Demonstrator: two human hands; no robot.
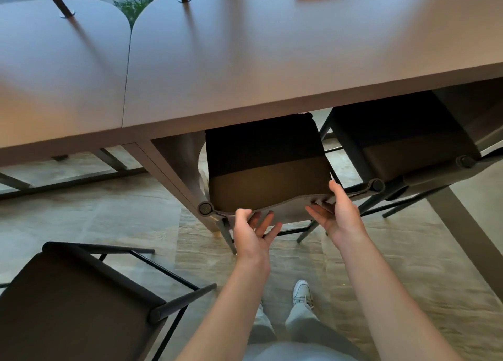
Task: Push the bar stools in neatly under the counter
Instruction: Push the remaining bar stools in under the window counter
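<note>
The middle bar stool [268, 167] is tucked under the desk [245, 69], its backrest touched by the open-fingered left hand [251, 231] and right hand [339, 213]. The right stool [402, 143] is in; the near-left stool [73, 300] is left out.

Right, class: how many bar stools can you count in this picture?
3. The middle stool is partly under the counter, at both hands; the right stool is tucked under beside it; the left stool stands out on the floor. More may be hidden.
</note>
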